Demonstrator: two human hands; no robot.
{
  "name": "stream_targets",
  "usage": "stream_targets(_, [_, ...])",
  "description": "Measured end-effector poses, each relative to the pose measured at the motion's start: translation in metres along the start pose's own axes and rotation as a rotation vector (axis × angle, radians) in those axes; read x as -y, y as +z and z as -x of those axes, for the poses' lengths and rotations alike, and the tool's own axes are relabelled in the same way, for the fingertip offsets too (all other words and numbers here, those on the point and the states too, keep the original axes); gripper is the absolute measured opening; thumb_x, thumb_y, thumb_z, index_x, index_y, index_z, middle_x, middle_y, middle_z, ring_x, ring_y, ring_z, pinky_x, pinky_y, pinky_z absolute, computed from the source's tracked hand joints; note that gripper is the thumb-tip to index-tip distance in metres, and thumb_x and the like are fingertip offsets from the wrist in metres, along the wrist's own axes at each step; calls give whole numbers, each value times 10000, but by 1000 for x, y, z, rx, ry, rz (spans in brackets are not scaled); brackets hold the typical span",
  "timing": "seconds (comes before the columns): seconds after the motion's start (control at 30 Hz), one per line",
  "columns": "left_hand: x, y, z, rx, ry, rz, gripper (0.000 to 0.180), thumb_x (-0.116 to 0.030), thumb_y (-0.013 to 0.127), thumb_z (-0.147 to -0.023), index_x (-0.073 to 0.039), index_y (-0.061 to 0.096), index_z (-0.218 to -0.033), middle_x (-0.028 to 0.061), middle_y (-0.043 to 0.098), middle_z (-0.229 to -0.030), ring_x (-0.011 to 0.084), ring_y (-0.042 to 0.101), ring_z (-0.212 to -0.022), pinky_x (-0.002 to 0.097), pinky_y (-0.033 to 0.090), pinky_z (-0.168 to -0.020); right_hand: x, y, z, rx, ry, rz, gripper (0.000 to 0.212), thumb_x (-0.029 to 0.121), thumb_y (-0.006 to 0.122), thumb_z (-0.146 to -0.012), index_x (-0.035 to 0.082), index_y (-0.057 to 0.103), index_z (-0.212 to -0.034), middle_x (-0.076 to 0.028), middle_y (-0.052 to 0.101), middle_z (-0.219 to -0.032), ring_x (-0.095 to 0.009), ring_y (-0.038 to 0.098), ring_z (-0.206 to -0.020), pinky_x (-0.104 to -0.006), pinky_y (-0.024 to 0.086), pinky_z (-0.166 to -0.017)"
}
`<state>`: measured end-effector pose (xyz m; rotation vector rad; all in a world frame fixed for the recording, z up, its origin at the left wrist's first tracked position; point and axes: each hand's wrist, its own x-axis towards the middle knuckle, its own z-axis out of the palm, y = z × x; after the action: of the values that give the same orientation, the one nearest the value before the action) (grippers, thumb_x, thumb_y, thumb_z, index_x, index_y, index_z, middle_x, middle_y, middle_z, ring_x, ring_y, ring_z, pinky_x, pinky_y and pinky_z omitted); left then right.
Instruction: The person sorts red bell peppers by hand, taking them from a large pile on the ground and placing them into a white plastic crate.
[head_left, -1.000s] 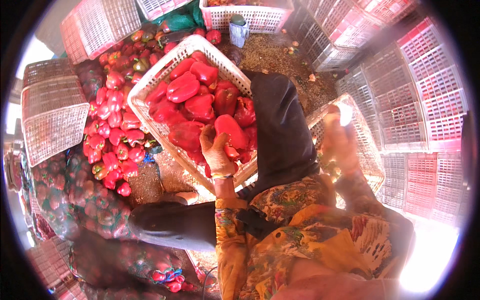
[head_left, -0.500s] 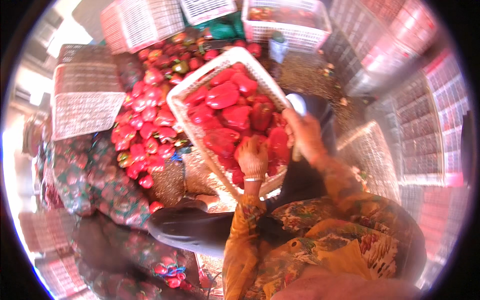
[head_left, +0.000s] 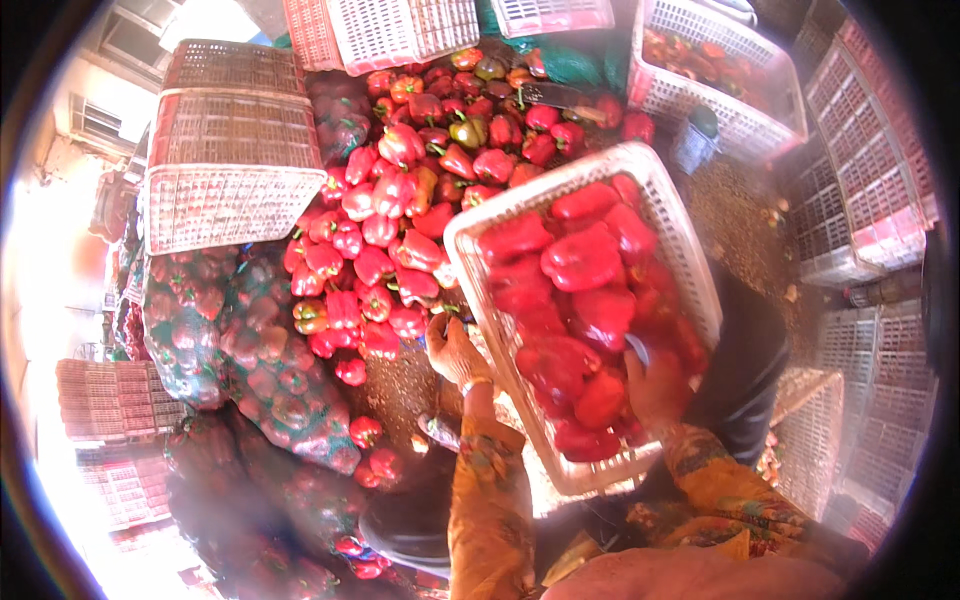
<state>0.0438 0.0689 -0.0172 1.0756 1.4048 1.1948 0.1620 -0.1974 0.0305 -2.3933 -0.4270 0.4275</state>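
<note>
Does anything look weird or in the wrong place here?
Yes, a bit: what looks like a broad knife lies on the heap of loose peppers, an odd spot for one. A few stray peppers also lie apart from that heap, beside a net sack.

Left of the white crate [head_left: 690, 235], a patch of bare floor [head_left: 400, 385] lay free — the pepper heap [head_left: 390, 220] closed its far side, net sacks [head_left: 270, 340] its left. The crate's far half was clear from above; the right hand [head_left: 660, 385] and a leg [head_left: 750, 340] crowded its right.
</note>
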Motion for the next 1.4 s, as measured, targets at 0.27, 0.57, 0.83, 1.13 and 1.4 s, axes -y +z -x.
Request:
stream_targets(0.27, [12, 148, -259, 164, 796, -1184, 886, -406, 749, -779, -53, 365, -1495, 231, 439, -1466, 422, 458, -1321, 487, 440, -1068, -46, 23, 7, 207, 151, -67, 249, 274, 618, -949, 71, 715, -1056, -208, 701, -817, -388, 703, -763, -462, 540, -673])
stream_targets(0.57, [26, 179, -400, 720, 318, -1153, 1031, -415, 859, -585, -29, 432, -1440, 261, 670, -1207, 414, 648, -1138, 469, 526, -950, -36, 22, -7, 259, 270, -67, 244, 265, 608, -956, 67, 711, -1057, -202, 701, -816, -387, 704, -771, -456, 534, -669])
stream_targets(0.83, [75, 24, -274, 107, 39, 73, 457, -302, 679, -896, -55, 619, -1276, 111, 706, -1022, 228, 670, -968, 365, 516, -932, -21, 23, 6, 171, 80, -93, 245, 274, 594, -974, 59, 692, -1036, -203, 693, -806, -394, 695, -771, -467, 519, -658])
stream_targets(1.13, [-31, -94, 43, 261, 135, 501, 694, -362, 760, -864, -30, 470, -1400, 104, 579, -1298, 249, 593, -1156, 427, 503, -991, 30, -35, 34, -37, -436, -212, 169, 183, 597, -999, 45, 661, -1073, -165, 699, -856, -336, 693, -769, -412, 538, -677])
stream_targets(1.4, [-89, -154, 158, 414, 461, -340, 765, -293, 943, -576, -3, 614, -1203, 143, 676, -1081, 297, 655, -1007, 410, 515, -926, 132, -62, 61, 584, -799, -193, 385, 187, 670, -921, 103, 628, -1295, -170, 697, -1053, -349, 682, -953, -395, 535, -830])
